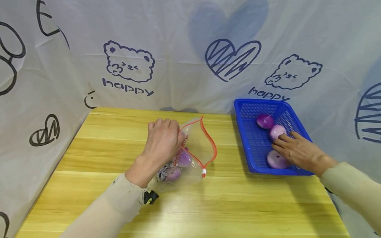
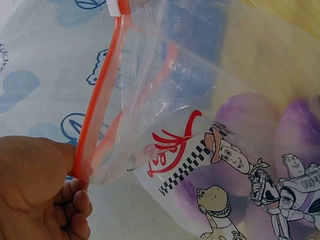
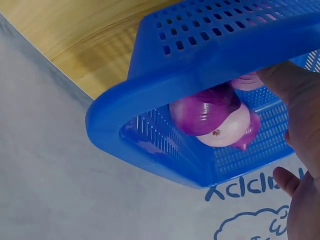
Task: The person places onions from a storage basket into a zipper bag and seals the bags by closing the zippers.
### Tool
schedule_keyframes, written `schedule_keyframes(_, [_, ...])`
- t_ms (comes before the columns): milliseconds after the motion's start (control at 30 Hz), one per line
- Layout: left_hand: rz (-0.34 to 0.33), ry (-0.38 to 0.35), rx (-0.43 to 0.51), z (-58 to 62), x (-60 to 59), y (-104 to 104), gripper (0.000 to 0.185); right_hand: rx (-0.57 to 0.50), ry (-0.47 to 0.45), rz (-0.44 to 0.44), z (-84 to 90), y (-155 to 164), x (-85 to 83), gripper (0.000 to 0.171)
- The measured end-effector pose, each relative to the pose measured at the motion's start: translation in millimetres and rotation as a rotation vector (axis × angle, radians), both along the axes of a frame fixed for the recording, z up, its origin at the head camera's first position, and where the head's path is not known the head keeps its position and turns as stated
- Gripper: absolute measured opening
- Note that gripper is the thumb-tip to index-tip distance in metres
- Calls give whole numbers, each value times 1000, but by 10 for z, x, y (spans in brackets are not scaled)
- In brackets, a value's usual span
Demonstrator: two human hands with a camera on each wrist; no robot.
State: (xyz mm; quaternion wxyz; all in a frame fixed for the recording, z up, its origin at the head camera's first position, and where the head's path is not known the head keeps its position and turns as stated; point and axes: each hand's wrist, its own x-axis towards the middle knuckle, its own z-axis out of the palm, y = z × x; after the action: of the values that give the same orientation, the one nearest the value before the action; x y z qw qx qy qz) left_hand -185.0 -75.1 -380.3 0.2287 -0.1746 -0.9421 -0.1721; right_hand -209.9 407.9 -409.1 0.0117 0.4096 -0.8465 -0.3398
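My left hand [image 1: 163, 140] pinches the orange-red zipper rim of a clear plastic bag [image 1: 197, 145] and holds its mouth up and open above the wooden table [image 1: 238, 205]. Two purple onions [image 1: 183, 159] lie inside the bag. In the left wrist view the left hand [image 2: 40, 190] grips the rim, and cartoon prints cover the bag [image 2: 210, 150]. My right hand [image 1: 293, 148] reaches into a blue mesh basket [image 1: 242, 103] with fingers stretched out, touching the middle one [image 1: 277, 132] of three purple onions. The right wrist view shows the right hand [image 3: 300, 125] beside an onion [image 3: 210, 117].
The basket [image 3: 150, 100] stands at the table's right rear corner. A white cloth with bear and heart drawings [image 1: 129, 66] walls in the back and both sides. Bare wood stretches along the front of the table.
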Motion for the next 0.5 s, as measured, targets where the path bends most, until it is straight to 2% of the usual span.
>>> schedule_keyframes(267, [-3,7,-2,-1,4,-2,21,-44,10,25,-118,43,-52,59])
schedule_keyframes(500, [-5,-12,-4,8,3,-1,22,-193,44,74,-259,108,-156,48])
